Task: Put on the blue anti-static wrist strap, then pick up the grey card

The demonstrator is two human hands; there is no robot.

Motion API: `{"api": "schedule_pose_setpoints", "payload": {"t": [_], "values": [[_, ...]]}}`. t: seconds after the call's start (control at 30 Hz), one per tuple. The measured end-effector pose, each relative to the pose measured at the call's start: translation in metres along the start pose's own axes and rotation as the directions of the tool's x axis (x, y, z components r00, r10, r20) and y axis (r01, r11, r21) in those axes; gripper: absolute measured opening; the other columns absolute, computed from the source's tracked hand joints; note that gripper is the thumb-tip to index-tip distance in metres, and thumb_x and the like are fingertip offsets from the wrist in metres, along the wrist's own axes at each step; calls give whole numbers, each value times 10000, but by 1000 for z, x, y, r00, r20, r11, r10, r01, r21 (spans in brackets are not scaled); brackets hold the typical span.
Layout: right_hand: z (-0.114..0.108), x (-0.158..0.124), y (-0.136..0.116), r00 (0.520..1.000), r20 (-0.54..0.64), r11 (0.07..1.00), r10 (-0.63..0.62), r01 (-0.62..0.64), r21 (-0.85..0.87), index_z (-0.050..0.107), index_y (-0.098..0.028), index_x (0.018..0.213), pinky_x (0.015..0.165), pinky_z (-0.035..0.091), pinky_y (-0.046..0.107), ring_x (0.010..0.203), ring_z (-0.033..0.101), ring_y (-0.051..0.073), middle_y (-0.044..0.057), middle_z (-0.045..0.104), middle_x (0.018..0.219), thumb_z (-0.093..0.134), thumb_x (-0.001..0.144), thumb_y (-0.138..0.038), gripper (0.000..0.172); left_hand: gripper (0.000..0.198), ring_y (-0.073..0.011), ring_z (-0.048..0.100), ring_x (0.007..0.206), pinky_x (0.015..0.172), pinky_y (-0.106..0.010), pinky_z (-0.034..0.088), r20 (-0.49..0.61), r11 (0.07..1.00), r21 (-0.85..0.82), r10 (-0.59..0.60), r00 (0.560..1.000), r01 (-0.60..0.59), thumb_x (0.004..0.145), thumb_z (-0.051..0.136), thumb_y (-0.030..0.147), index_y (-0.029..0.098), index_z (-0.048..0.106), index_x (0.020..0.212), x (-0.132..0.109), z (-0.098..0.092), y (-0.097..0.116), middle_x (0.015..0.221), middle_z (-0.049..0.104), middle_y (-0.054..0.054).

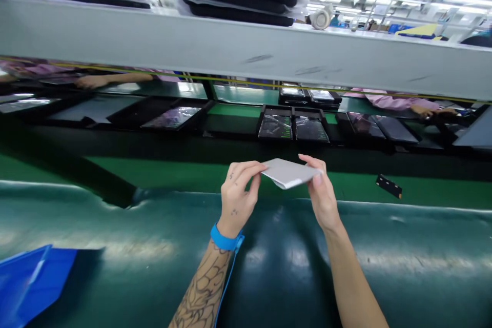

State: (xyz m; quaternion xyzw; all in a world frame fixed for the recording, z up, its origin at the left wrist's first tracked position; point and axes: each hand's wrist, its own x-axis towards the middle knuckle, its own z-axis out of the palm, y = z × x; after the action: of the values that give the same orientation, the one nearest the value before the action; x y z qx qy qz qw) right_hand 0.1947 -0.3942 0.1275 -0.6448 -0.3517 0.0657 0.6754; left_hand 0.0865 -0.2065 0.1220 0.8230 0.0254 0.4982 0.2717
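Between my two hands, above the near edge of the green strip, is a thin flat light-grey panel (pixel 286 170) with a pale film-like edge at its front. My left hand (pixel 240 192) pinches its left corner between thumb and fingers; a blue wrist strap (pixel 226 238) with a cord circles that wrist. My right hand (pixel 322 192) grips the right corner, thumb on the near side and index finger stretched along the back. What exactly the panel is, I cannot make out.
Beyond my hands, black trays (pixel 277 110) hold film-covered screens. A small dark strip (pixel 389 186) lies at right, a blue bin (pixel 38 277) at lower left. A dark post (pixel 69 159) slants at left. A grey shelf (pixel 215 43) crosses overhead. Co-workers' hands (pixel 92 81) show across the line.
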Motion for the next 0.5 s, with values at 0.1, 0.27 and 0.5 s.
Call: {"api": "schedule_pose_setpoints", "payload": {"t": [0.1, 0.27, 0.5], "values": [[6, 0, -1, 999, 36, 1000, 8, -9, 23, 675, -316, 1430, 1064, 535, 459, 1161, 560, 272, 84, 515, 1202, 547, 1061, -662, 522, 243, -234, 701, 1070, 919, -417, 596, -66, 1000, 29, -9, 998, 11, 1056, 600, 127, 278, 775, 1133, 3, -10, -5, 1154, 770, -43], [20, 3, 2, 947, 242, 936, 213, -268, 226, 628, -326, 1420, 943, 590, 345, 1072, 628, 191, 64, 500, 1316, 751, 980, -554, 511, 227, -220, 734, 1093, 982, -437, 600, -117, 999, 4, -46, 992, 47, 1055, 611, 129, 267, 786, 1093, 8, -23, -12, 1160, 780, -34], [33, -3, 6, 823, 540, 878, 176, -380, 291, 441, -356, 1515, 969, 610, 382, 1041, 714, 188, 59, 684, 1285, 832, 951, -406, 688, 170, -241, 730, 1147, 1020, -456, 602, -165, 960, -165, -253, 953, 226, 1054, 622, 193, 244, 785, 1048, 8, -30, -15, 1165, 768, -52]]}}
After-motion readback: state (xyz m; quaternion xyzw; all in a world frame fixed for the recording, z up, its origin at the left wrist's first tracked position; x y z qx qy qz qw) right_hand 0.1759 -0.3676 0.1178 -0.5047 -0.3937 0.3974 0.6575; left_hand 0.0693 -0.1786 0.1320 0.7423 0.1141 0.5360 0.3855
